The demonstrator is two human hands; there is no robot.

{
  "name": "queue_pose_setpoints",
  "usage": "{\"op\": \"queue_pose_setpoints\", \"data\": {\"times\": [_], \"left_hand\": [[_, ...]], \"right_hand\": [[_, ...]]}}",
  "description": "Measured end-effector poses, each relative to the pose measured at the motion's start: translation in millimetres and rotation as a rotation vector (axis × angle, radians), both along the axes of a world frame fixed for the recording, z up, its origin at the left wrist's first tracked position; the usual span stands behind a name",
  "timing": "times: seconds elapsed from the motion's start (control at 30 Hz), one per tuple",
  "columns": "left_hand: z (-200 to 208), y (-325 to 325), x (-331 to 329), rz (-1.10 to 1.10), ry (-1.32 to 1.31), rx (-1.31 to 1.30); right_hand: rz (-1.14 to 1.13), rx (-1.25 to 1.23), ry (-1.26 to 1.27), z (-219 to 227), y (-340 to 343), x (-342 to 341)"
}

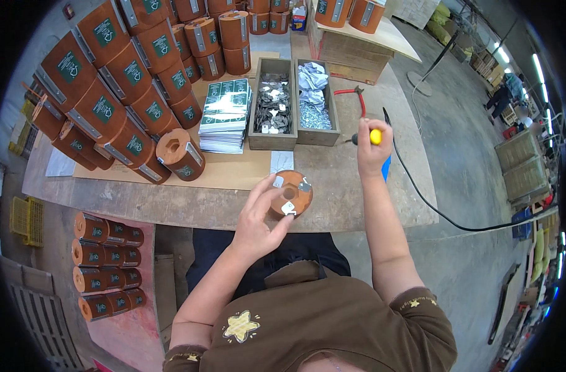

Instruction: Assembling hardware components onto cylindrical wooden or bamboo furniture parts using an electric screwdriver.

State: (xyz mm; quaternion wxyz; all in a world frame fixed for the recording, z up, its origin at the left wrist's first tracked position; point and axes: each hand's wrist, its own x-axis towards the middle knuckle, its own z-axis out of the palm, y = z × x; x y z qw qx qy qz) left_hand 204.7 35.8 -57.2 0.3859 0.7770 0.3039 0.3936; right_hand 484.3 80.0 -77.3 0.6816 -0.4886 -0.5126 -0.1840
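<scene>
A reddish-brown wooden cylinder point(300, 193) with a hole in its top stands on the table in front of me. Small metal plates point(288, 208) lie at several spots around its top edge. My left hand point(256, 217) grips the cylinder from the left, the fingers along its far left side and the thumb at its near edge. To the right, my right hand point(375, 149) is raised and closed around a tool with a yellow end point(375, 136); a dark part pokes out left of the fingers, and the fist hides the rest.
Behind the cylinder, wooden boxes hold metal plates point(274, 111) and screws point(315, 116). A stack of green-and-white labels point(225, 118) stands beside them. Labelled cylinders point(134, 105) pile up at left. Red-handled pliers point(359, 93) lie near a black cable point(413, 186) crossing the table's right edge.
</scene>
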Motion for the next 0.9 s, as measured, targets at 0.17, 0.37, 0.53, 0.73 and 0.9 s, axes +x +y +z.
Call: {"op": "queue_pose_setpoints", "data": {"times": [0.17, 0.37, 0.53, 0.73, 0.9], "left_hand": [[-14, -1, -3, 0.001, 0.023, 0.107], [-11, 10, -5, -0.030, 0.064, 0.183], [-2, 2, -4, 0.072, 0.239, 0.446], [-23, -13, 5, 0.249, 0.129, 0.534], [-29, -13, 9, 0.265, 0.012, 0.444]], "right_hand": [[0.049, -0.305, -0.004, -9, -35, -18], [-0.013, -0.516, 0.030, -19, -51, -22], [-0.015, -0.718, 0.030, -38, -44, -23], [-0.048, -0.873, 0.020, -66, -25, -10], [-0.077, -0.919, -0.019, -74, -23, -10]]}}
